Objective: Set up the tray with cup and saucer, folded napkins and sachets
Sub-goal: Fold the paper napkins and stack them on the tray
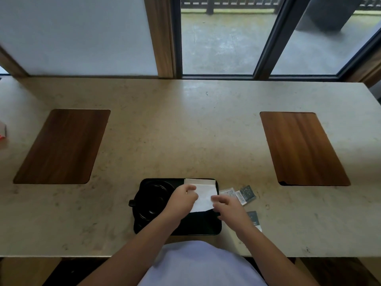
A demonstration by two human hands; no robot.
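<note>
Both hands, left hand (182, 200) and right hand (228, 205), pinch a white napkin (204, 198) by its edges above the black tray (198, 226) on the tabletop (185, 131). The black cup and saucer (151, 200) sit in the tray's left half; sachets (240, 195) lie just right of it.

The person wears a pale lavender top (203, 263); forearms are bare.

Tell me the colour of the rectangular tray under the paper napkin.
Black: the rectangular tray is plain and dark, clearest in the head view.
</note>
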